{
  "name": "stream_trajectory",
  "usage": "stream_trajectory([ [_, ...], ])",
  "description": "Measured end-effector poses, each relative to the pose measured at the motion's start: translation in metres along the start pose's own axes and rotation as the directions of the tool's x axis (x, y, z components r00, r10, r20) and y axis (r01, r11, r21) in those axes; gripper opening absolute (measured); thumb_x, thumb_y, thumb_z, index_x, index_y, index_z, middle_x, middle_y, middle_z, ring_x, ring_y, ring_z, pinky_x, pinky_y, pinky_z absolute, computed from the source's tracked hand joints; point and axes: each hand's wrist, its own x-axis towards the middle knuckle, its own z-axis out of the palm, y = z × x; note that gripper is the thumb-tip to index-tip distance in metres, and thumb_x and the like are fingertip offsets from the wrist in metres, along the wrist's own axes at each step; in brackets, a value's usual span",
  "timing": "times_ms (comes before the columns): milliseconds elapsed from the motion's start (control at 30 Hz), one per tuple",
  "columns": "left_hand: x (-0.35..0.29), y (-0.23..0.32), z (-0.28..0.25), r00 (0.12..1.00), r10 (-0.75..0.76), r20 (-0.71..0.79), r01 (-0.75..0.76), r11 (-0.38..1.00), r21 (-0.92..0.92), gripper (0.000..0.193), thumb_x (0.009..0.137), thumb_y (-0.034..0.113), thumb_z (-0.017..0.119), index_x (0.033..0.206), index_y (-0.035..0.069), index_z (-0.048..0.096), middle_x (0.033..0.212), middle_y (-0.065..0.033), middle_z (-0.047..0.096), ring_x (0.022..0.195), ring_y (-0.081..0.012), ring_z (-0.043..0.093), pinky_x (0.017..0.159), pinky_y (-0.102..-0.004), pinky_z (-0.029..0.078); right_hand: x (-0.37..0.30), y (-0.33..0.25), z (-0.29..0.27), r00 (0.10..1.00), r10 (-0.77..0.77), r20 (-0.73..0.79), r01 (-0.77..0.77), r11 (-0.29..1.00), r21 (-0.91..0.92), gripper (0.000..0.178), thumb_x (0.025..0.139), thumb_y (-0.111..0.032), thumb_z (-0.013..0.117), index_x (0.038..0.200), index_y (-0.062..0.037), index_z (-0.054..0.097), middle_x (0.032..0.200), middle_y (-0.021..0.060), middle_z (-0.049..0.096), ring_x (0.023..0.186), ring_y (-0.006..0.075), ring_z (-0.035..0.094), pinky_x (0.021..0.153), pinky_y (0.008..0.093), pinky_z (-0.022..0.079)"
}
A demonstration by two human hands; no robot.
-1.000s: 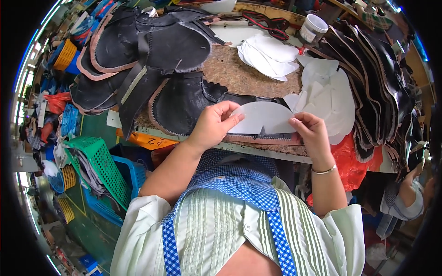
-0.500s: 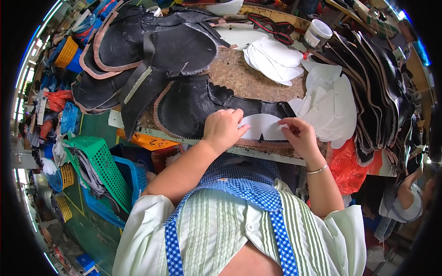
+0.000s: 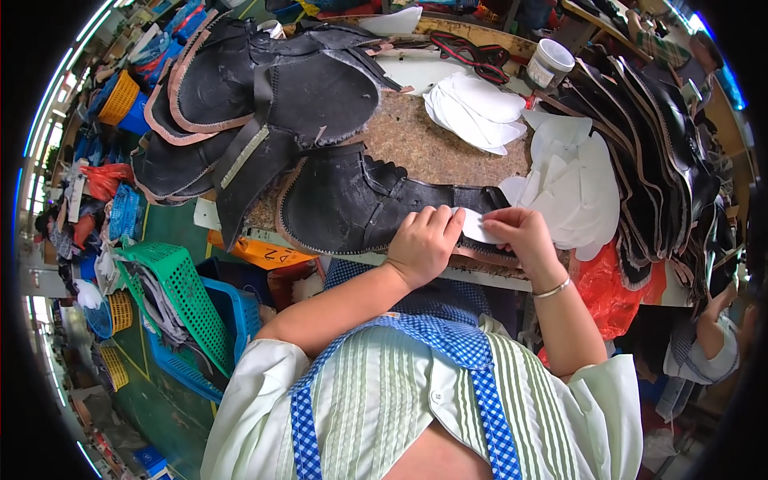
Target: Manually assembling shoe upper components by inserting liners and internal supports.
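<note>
In a cluttered workroom with a green floor, a speckled brown bench [image 3: 468,168] carries black leather parts and white cut-outs. At its near edge, the right hand [image 3: 518,234] pinches the right end of a white piece [image 3: 477,227] between thumb and fingers. The left hand [image 3: 426,244] lies over that piece's left end with its fingers bent; whether it grips or merely presses there, I cannot tell. The white piece is on the narrow right part of a black leather upper [image 3: 340,204], which has a toothed edge. Just beyond the right hand is a pile of overlapping whitish pieces [image 3: 574,188]; farther back sits a smaller white stack [image 3: 474,112]. More black uppers [image 3: 320,94] are heaped to the left, and layered dark parts [image 3: 652,160] stand at the right. A white tub [image 3: 550,62] and red-and-black handles [image 3: 480,58] are near the far edge.
</note>
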Motion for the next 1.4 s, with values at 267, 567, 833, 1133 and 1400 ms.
stream_trajectory([
  [267,0.004,0.006,-0.002,0.983,-0.181,-0.004,0.180,0.981,-0.072,0.031,0.077,0.014,0.065,0.106,0.005,0.063,0.085,-0.0043,0.058,0.078,-0.0228,0.062,0.065,-0.0365,0.046,-0.025,0.001,0.025,0.621,-0.784,0.012,0.647,0.503,-0.573,0.025,0.074,-0.001,0.075,0.096,-0.0039,0.064,0.106,0.0155,0.056,0.095,0.0323,0.060,0.082,0.0373,0.050],
  [567,0.007,0.009,-0.014,0.989,-0.150,-0.010,0.143,0.958,-0.247,0.011,0.075,0.008,0.063,0.085,0.005,0.062,0.082,-0.0089,0.066,0.076,-0.0278,0.066,0.066,-0.0373,0.051,-0.018,0.016,0.046,0.431,-0.902,0.021,0.726,0.333,-0.602,0.028,0.061,0.006,0.066,0.085,-0.0048,0.058,0.093,0.0080,0.067,0.083,0.0266,0.065,0.069,0.0345,0.054],
  [833,-0.012,0.000,-0.019,0.976,0.112,0.189,-0.071,0.975,-0.209,0.014,0.077,0.012,0.060,0.083,0.001,0.067,0.092,-0.0092,0.067,0.094,-0.0240,0.065,0.075,-0.0363,0.050,-0.018,0.003,0.017,0.546,-0.689,0.477,0.823,0.334,-0.459,0.022,0.064,-0.007,0.075,0.083,-0.0067,0.064,0.084,0.0077,0.067,0.081,0.0276,0.063,0.072,0.0369,0.053],
  [1133,-0.010,0.013,-0.023,0.959,0.158,0.237,-0.111,0.974,-0.199,0.015,0.079,0.015,0.057,0.088,0.005,0.064,0.090,-0.0138,0.062,0.096,-0.0310,0.063,0.084,-0.0399,0.049,0.006,0.018,-0.001,0.722,-0.691,0.030,0.513,0.506,-0.694,0.033,0.078,-0.001,0.072,0.111,-0.0039,0.068,0.097,0.0115,0.059,0.074,0.0267,0.062,0.067,0.0356,0.052],
  [1400,-0.009,0.024,-0.021,0.975,0.175,0.135,-0.159,0.980,-0.123,0.013,0.079,0.013,0.055,0.078,0.004,0.063,0.082,-0.0067,0.055,0.080,-0.0228,0.057,0.097,-0.0469,0.042,-0.001,0.023,0.000,0.657,-0.733,0.175,0.600,0.368,-0.711,0.028,0.079,-0.002,0.070,0.107,-0.0019,0.069,0.098,0.0130,0.058,0.084,0.0306,0.062,0.074,0.0383,0.052],
])
